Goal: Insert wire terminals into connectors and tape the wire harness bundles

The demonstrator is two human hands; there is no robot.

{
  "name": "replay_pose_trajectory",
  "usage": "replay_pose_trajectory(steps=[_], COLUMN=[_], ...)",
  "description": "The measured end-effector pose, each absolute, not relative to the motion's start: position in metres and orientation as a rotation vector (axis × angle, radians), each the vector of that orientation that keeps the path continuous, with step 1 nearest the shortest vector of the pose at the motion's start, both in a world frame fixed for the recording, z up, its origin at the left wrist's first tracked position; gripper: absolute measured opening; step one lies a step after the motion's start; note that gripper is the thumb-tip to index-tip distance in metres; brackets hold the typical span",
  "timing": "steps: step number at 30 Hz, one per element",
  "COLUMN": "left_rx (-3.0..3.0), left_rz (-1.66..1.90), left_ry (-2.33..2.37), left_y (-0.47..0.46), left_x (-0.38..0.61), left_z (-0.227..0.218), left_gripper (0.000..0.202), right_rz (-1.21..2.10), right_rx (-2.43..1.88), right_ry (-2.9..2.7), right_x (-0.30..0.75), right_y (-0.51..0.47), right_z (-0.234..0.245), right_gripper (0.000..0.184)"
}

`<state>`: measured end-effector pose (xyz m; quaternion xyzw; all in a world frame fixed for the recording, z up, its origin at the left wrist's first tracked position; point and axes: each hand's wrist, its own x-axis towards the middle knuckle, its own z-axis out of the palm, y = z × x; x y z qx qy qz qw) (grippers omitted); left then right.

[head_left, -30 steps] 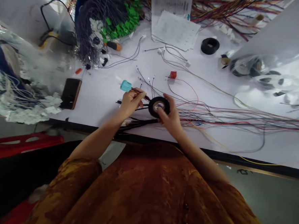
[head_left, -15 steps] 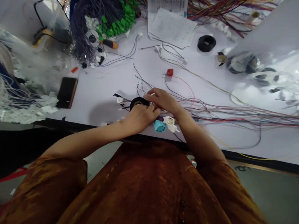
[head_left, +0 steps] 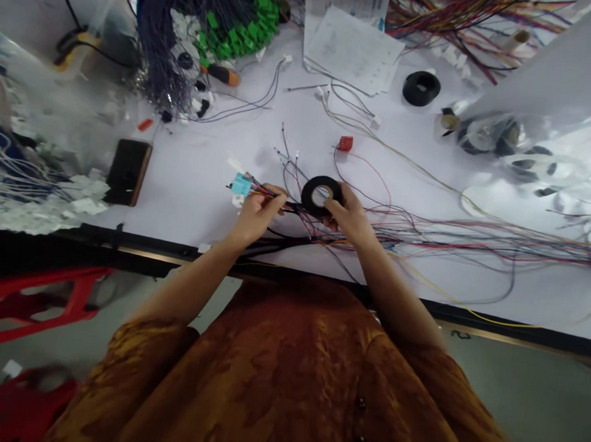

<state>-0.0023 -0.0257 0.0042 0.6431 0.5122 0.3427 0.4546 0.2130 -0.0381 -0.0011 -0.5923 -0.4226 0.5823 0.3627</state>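
Pinching the wire bundle (head_left: 260, 189) beside the blue connector (head_left: 241, 184), the left hand (head_left: 256, 213) was closed; the right hand (head_left: 352, 216), partly curled, gripped the tape roll (head_left: 309, 196) over the worktop (head_left: 188, 168). Loose wires (head_left: 286, 159) nearby could have snagged on it, or a slack pinch let the bundle twist.

Through one head-worn camera I look forward and down, fairly near, at left hand (head_left: 254, 217), right hand (head_left: 352, 216) and tabletop (head_left: 193, 175).
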Motion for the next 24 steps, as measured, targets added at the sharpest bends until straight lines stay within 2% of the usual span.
replay_pose_trajectory(steps=[3,7,11,14,19,24], left_rx=[1.442,1.37,1.309,1.338,1.618,2.028], left_rz=[0.771,0.812,0.879,0.862,0.615,0.308], left_ry=[1.157,1.139,1.173,1.211,1.27,1.282], left_y=[-0.016,-0.011,-0.011,-0.008,0.009,0.024], left_x=[0.004,0.011,0.012,0.011,0.007,0.018], left_z=[-0.01,-0.017,-0.02,-0.018,0.006,0.038], left_gripper=[0.023,0.018,0.019,0.021,0.026,0.025], right_rz=[1.52,1.584,1.691,1.64,1.484,1.611], right_rx=[-1.534,-1.488,-1.386,-1.362,-1.372,-1.303], right_ry=[-0.896,-0.722,-0.705,-0.806,-1.095,-0.922], right_x=[0.21,0.209,0.212,0.206,0.179,0.143], right_y=[-0.049,-0.041,-0.04,-0.056,-0.091,-0.101], right_z=[-0.012,-0.013,-0.001,0.008,0.01,-0.003], right_gripper=[0.032,0.043,0.049,0.051,0.05,0.06])
